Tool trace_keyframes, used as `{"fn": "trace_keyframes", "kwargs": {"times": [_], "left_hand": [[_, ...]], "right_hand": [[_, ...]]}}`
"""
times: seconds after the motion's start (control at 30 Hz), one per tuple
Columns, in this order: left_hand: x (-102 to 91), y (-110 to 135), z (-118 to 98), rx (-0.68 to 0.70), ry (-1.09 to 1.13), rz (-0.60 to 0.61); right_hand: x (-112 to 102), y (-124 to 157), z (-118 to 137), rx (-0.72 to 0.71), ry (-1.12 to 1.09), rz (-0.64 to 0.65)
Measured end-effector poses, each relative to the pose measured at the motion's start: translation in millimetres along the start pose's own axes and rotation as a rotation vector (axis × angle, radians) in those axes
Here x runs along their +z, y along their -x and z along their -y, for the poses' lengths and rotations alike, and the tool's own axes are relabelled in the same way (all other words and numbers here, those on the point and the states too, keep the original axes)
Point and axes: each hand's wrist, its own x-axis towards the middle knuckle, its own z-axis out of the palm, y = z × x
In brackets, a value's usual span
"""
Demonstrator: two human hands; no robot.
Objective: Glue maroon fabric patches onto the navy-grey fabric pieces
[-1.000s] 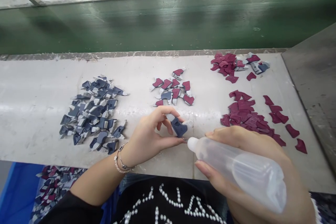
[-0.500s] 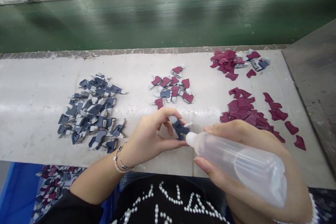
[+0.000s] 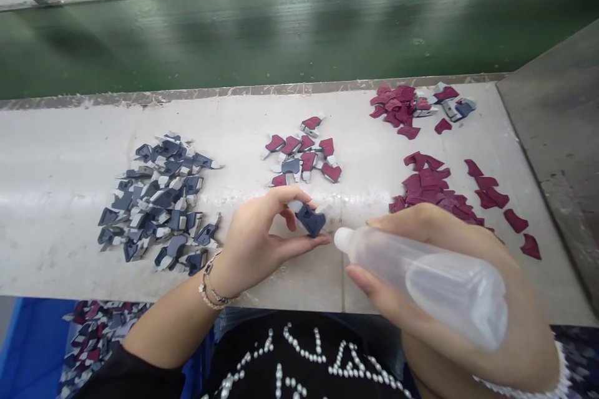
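Note:
My left hand (image 3: 262,230) pinches a small dark blue and grey plastic part (image 3: 311,219) between thumb and fingers, above the near side of the table. A translucent squeeze bottle (image 3: 421,280) with a white nozzle lies in the grip of my right hand (image 3: 472,299), tilted so that its tip points left at the part. A short gap separates the tip from the part. Just beyond my left hand is a small group of maroon-faced parts (image 3: 306,161). To the left spreads a heap of blue and grey parts (image 3: 163,199).
Maroon flat pieces (image 3: 430,187) lie in a pile on the right, with another maroon pile (image 3: 395,106) behind. A green strip (image 3: 281,43) runs along the back. A grey metal panel (image 3: 556,137) bounds the right side. A blue bin (image 3: 32,336) of mixed parts stands below the table's left front.
The blue and grey part has turned in my left hand and moved slightly left. The bottle's tip, formerly at the part, is now apart from it. The camera view has shifted a little.

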Motion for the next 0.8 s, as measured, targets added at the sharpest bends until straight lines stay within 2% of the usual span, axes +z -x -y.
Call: {"fn": "trace_keyframes", "kwargs": {"times": [0.1,0.4,0.8], "left_hand": [[0.4,0.3,0.1,0.017,-0.059,-0.017],[-0.5,-0.6,0.8,0.033,0.017,-0.001],[-1.7,-1.1,-0.2,0.014,0.101,0.025]], "right_hand": [[0.5,0.1,1.1,-0.022,0.012,0.065],[-1.7,-0.6,-3.3,0.092,-0.057,-0.075],[-2.3,-0.4,-6.6,0.083,-0.078,-0.040]]}}
